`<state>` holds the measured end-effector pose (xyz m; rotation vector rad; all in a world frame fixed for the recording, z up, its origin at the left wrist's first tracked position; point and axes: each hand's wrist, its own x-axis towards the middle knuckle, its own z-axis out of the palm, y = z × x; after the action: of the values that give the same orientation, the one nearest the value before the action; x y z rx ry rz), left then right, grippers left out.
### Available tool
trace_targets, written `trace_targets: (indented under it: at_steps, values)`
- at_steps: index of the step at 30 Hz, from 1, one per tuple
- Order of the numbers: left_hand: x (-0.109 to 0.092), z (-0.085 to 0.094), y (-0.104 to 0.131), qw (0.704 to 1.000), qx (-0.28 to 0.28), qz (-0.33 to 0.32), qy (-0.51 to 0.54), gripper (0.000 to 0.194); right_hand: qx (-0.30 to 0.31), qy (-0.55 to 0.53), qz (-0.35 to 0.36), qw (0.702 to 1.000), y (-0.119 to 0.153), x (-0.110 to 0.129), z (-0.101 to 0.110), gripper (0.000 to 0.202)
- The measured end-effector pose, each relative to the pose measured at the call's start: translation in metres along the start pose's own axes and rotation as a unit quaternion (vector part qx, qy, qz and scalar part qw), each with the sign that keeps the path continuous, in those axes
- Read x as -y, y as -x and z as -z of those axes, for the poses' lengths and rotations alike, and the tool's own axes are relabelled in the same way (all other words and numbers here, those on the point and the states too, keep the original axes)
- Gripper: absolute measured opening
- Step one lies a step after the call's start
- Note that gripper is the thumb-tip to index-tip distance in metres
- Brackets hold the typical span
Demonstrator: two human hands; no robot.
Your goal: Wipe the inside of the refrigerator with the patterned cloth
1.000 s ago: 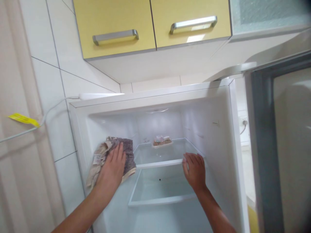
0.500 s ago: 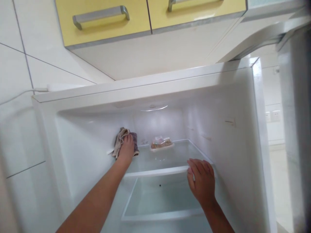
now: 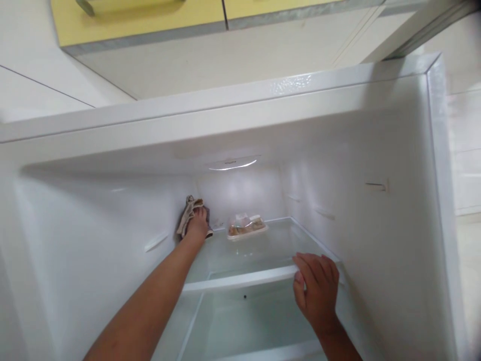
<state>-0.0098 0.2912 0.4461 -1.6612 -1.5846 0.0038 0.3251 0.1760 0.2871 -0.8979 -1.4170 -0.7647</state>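
Observation:
Deep inside an open white fridge, my left hand [image 3: 198, 224] grips a bunched brown and beige cloth [image 3: 185, 219] against the left wall near the back corner. My right hand [image 3: 317, 288] rests at the white front edge of the upper glass shelf [image 3: 263, 247], its fingers curled over the rim; I cannot make out anything else in it. To the right of the cloth, a clear-wrapped tray of food [image 3: 247, 227] sits at the back of that shelf.
A lower shelf [image 3: 233, 321] bears a small dark speck [image 3: 245, 297]. Short ledges stick out of both side walls. The fridge's top frame [image 3: 169, 108] runs below yellow cabinets [image 3: 139, 17]. An open door is at the upper right.
The view has come closer to the fridge interior. My left hand and the cloth have shifted slightly deeper along the left wall. My right hand stays at the shelf's front edge.

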Motion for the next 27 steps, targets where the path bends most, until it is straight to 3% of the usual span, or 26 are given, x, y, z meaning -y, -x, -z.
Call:
trace_targets:
  at_steps: [10,17,21,27]
  values:
    - [0.001,0.057,0.052,0.996,0.068,-0.044,-0.026,0.034,0.04,-0.017,-0.027,0.999,-0.009,0.009,0.014,0.026]
    - [-0.003,0.106,0.114,0.993,0.087,-0.022,-0.076,0.039,0.06,-0.015,-0.026,0.998,-0.012,0.014,0.021,0.025]
    - [0.001,0.134,0.159,0.991,0.076,-0.029,-0.105,0.042,0.06,-0.013,-0.029,0.998,-0.01,0.014,0.02,0.027]
    - [0.031,0.161,0.213,0.997,0.018,-0.034,-0.069,0.051,0.045,-0.003,-0.022,0.999,-0.009,0.013,0.019,0.027]
